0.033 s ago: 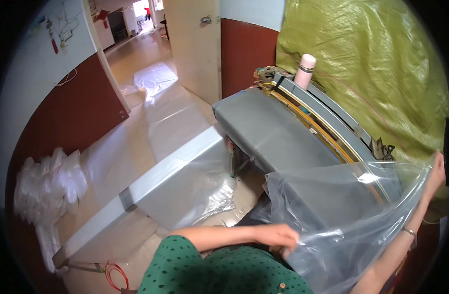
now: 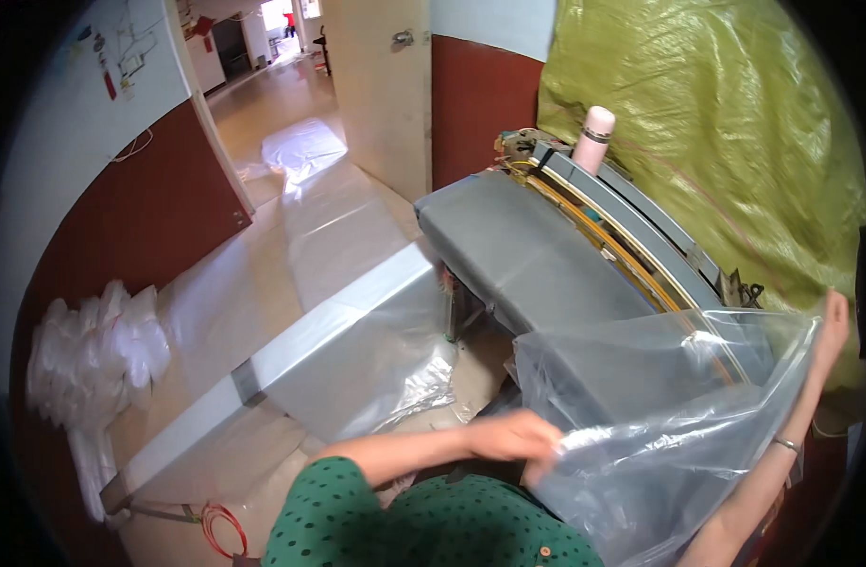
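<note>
A clear plastic sheet (image 2: 660, 454) is stretched between my two hands, over the right end of a long machine with a grey padded top (image 2: 518, 250). My left hand (image 2: 516, 439), in front of my body, is closed on the sheet's near left edge; its fingers are slightly blurred. Out at the far right, my right hand (image 2: 832, 326) is raised and pinches the sheet's far corner. Through the film I can make out the grey top and part of the machine's curved rail (image 2: 641, 236).
A pink bottle (image 2: 593, 139) stands on the machine's back. Left of it, plastic film (image 2: 334, 227) runs over a long white bar (image 2: 310, 321) toward the open door (image 2: 381, 94). Bundled plastic (image 2: 97, 354) lies by the left wall; a red cord coil (image 2: 223, 531) is below. Yellow-green sheeting (image 2: 707, 113) hangs behind.
My left hand has moved a little left and up, drawing the sheet's near edge with it. My right hand has shifted slightly left, still holding its corner.
</note>
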`<state>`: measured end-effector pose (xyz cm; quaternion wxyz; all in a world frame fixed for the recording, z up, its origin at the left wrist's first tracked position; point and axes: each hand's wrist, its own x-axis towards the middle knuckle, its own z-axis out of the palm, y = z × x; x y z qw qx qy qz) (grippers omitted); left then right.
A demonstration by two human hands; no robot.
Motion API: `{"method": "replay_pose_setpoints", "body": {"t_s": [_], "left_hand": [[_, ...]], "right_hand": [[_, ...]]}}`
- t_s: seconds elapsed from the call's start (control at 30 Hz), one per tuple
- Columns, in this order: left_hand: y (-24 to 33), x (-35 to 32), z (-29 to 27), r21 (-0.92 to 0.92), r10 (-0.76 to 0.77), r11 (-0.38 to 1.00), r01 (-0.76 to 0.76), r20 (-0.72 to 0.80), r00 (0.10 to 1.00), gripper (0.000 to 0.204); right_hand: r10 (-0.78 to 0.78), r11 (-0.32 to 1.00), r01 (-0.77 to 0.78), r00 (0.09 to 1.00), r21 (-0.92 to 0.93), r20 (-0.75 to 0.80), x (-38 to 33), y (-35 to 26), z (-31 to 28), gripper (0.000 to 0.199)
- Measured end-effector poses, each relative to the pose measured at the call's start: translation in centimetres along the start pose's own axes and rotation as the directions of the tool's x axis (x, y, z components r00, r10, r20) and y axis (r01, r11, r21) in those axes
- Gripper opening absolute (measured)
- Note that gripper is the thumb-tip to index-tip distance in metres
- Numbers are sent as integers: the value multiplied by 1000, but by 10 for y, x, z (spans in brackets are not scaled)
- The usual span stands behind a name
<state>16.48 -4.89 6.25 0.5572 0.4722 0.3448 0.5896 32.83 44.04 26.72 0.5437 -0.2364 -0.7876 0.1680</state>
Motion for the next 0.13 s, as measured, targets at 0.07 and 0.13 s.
{"method": "replay_pose_setpoints", "body": {"t_s": [0.07,0.13], "left_hand": [[48,-75,-23,272,500,863,-425,-342,796,27],[72,-140,-42,138,568,823,-552,-260,781,29]], "right_hand": [[-28,999,20,969,33,243,-15,5,47,27],[160,987,-127,765,-97,624,-51,12,114,24]]}}
